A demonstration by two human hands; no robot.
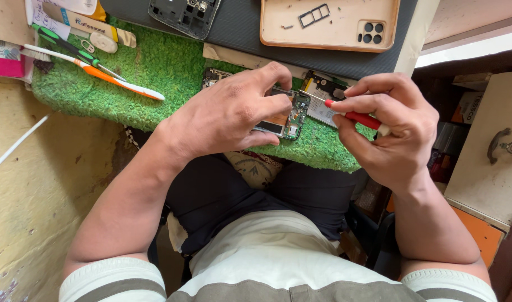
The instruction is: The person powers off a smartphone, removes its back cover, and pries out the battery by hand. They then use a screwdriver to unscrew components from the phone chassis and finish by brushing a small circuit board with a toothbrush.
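My left hand (233, 114) grips an opened phone body (292, 114) with its green circuit board showing, holding it down on a green fuzzy mat (166, 72). My right hand (393, 126) holds a red-handled screwdriver (359, 117), its tip pointing left at the phone's board near a white and black part (323, 95). Most of the phone is hidden under my left fingers.
A toothbrush (121, 84) and a green-handled screwdriver (71, 47) lie on the mat's left. A beige phone case (328, 28) holding a SIM tray, and a dark phone frame (183, 17), sit on a dark pad behind. A cabinet with a handle (499, 142) stands at right.
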